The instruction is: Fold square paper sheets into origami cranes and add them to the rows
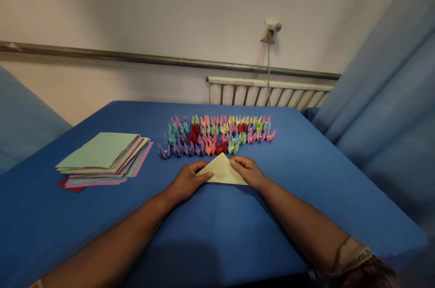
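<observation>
A pale yellow sheet of paper (221,171), folded into a triangle with its tip pointing away from me, lies on the blue table (217,229). My left hand (186,180) presses its fingers on the triangle's left corner. My right hand (247,171) pinches the right side of the triangle, fingers curled over the edge. Just beyond the sheet stand rows of small folded paper cranes (217,135) in many colours.
A stack of coloured square papers (103,160), light green on top, lies at the left of the table. Blue curtains (384,98) hang at the right. Behind the table are a wall rail (136,57) and a radiator (268,94).
</observation>
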Demonstrator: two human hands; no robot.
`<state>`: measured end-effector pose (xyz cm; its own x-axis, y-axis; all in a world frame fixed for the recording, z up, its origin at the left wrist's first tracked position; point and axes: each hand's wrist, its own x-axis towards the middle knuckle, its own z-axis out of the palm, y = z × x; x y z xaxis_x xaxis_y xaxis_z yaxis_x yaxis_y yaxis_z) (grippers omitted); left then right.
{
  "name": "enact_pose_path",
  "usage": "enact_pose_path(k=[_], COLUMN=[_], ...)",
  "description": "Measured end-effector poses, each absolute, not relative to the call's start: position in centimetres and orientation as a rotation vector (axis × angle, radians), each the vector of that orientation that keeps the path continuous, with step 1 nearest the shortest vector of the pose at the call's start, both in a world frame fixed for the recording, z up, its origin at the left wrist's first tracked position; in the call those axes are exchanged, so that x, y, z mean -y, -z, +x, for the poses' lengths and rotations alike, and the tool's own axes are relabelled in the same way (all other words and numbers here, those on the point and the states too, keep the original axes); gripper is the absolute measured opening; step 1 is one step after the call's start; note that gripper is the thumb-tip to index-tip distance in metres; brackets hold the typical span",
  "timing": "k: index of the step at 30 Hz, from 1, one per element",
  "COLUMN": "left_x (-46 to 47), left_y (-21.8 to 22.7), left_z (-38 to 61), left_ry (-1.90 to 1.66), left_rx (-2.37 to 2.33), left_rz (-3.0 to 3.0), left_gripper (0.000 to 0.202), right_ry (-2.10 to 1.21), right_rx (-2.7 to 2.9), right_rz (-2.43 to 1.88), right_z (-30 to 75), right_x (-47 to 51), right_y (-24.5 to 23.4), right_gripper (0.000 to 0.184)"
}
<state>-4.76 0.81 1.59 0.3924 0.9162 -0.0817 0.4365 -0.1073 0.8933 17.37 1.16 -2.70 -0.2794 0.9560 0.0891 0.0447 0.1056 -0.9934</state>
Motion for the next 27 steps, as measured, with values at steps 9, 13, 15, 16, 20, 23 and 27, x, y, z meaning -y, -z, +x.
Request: enact_pose_path(k=[9,13,15,16,20,23,27], left_x=[-0.23,-0.14,-0.12,-0.11,-0.03,0.02,-0.07], left_y=[-1.71,-1.64,-1.56,-1.53,-1.62,-1.84,-1.93], left_z=[-4.41,-4.39,-4.40,-4.41,-4.44,-4.45,-4.46], left_ry=[-0.627,-0.626,-0.630,-0.632,-0.627,-0.616,-0.621], left_rx=[-1.173,-1.178,-1.181,-1.173,-1.146,-1.154,-1.179], left_rz=[1.760,1.773,1.781,1.781,1.764,1.770,1.861], left_gripper=[0.037,0.037,0.037,0.037,0.039,0.039,0.034], right_ry=[-1.057,-0.961,-0.965,-0.977,-0.996,-0.979,-0.911], right_rx=[1.622,1.655,1.655,1.653,1.653,1.664,1.689], right_rz=[-1.123,-1.115,-1.107,-1.106,-1.132,-1.142,-1.169], right_z=[17.21,17.13,17.11,17.11,17.14,17.13,17.02], right_x=[-0.84,-0.67,-0.62,-0.62,-0.64,-0.58,-0.40], right_y=[3.07,3.00,3.04,3.08,3.15,3.01,2.93], right_gripper=[0.036,0.037,0.037,0.038,0.039,0.039,0.037])
